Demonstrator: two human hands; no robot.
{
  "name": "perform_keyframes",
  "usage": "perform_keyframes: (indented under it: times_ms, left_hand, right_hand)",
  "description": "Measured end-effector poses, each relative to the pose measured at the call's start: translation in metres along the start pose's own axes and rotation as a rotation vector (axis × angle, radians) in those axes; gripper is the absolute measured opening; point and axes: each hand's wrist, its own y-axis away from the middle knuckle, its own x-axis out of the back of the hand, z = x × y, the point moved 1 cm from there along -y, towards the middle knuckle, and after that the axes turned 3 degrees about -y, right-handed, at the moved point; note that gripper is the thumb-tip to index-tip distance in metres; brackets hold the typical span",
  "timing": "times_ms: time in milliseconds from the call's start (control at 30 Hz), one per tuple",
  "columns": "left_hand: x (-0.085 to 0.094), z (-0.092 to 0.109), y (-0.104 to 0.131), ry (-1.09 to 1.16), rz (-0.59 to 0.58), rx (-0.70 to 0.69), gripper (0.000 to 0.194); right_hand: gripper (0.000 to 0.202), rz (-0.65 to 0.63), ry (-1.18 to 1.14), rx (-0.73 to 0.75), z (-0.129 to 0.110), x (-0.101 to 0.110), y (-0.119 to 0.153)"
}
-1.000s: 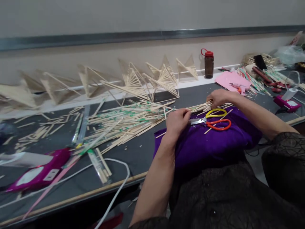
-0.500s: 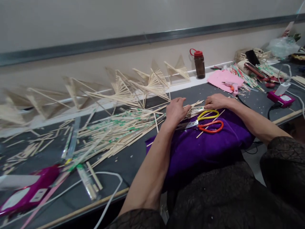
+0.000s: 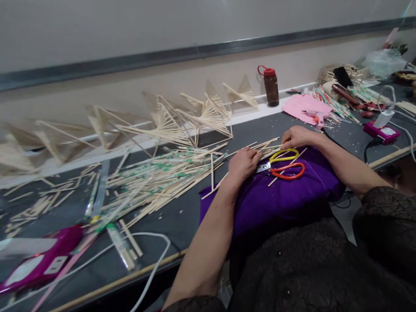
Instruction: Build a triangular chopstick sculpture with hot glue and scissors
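Observation:
My left hand [image 3: 243, 164] is closed over the left part of a small bunch of thin wooden sticks [image 3: 269, 151]. The right end of that bunch is under the curled fingers of my right hand [image 3: 295, 137]. Just below lie scissors with one yellow and one red handle [image 3: 289, 177], their blades partly hidden by my left hand. They rest on a purple cloth [image 3: 276, 203] at the table edge. Left of my left hand spreads a large pile of sticks [image 3: 169, 173], some in clear and green wrappers.
Fan-shaped stick models [image 3: 208, 115] lean along the wall. A brown bottle [image 3: 271, 89] with a red lid stands behind my hands. Pink glue gun [image 3: 313, 116] lies on pink sheet at right; magenta power strips [image 3: 383, 133] sit at both sides, with white cables.
My left hand has moved down toward the scissors, and its fingers have drawn in. My right hand stays nearly in place. More loose sticks show behind my left hand.

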Motion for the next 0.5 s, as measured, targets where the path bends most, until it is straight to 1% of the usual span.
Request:
perform_keyframes:
  times_ms: [167, 267, 367, 500]
  left_hand:
    - [0.002, 0.002, 0.004, 0.04, 0.028, 0.048, 0.037]
    - [0.004, -0.002, 0.004, 0.101, 0.072, 0.103, 0.039]
    - [0.007, -0.008, 0.004, 0.115, 0.103, 0.152, 0.042]
    - [0.009, -0.01, 0.004, 0.048, 0.034, 0.17, 0.044]
  right_hand:
    - [0.037, 0.072, -0.023, 0.041, 0.01, -0.007, -0.006]
    - [0.036, 0.131, 0.024, 0.049, 0.011, -0.011, -0.009]
    - [0.034, 0.201, 0.08, 0.059, 0.011, -0.014, -0.012]
    - [0.036, 0.272, 0.053, 0.043, 0.017, -0.016, -0.016]
